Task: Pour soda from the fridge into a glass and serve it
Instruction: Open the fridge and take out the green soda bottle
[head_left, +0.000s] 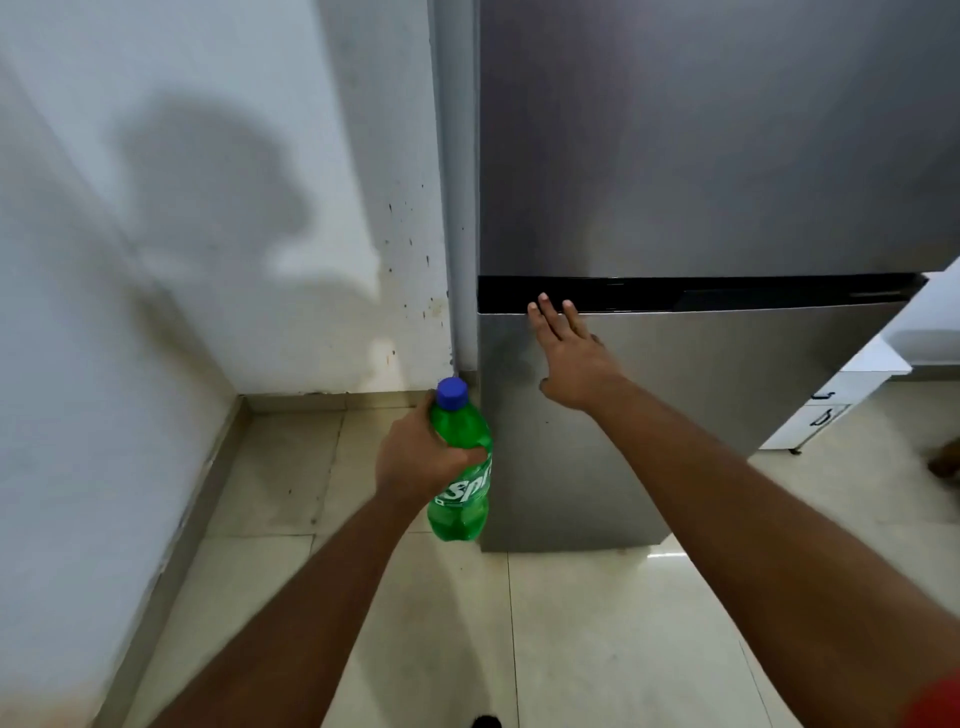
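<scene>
**Bottle in hand, palm on the fridge door**

While the left hand (415, 457) grips the green soda bottle (461, 467) around its upper body, fingers wrapped tight and thumb hooked across the front, the right hand (569, 358) is stretched out flat against the fridge (727, 156). That right palm lies spread on the lower door (675, 415), fingers fanned wide and holding nothing, their tips reaching the dark gap between the upper and lower doors at about 12 o'clock from the wrist. Both forearms run up from the bottom edge of the view, bare.

The bottle stands upright, blue cap (452, 392) on, with the white label lettering just below the gripping fingers. It sits at roughly 7 o'clock from the right hand, just in front of the fridge's left corner.

Both fridge doors look shut. A stained white wall (208, 208) fills the 9 o'clock side, pale floor tiles (571, 623) lie underfoot, and a white drawer unit (831, 410) shows at 3 o'clock beside the fridge.
</scene>
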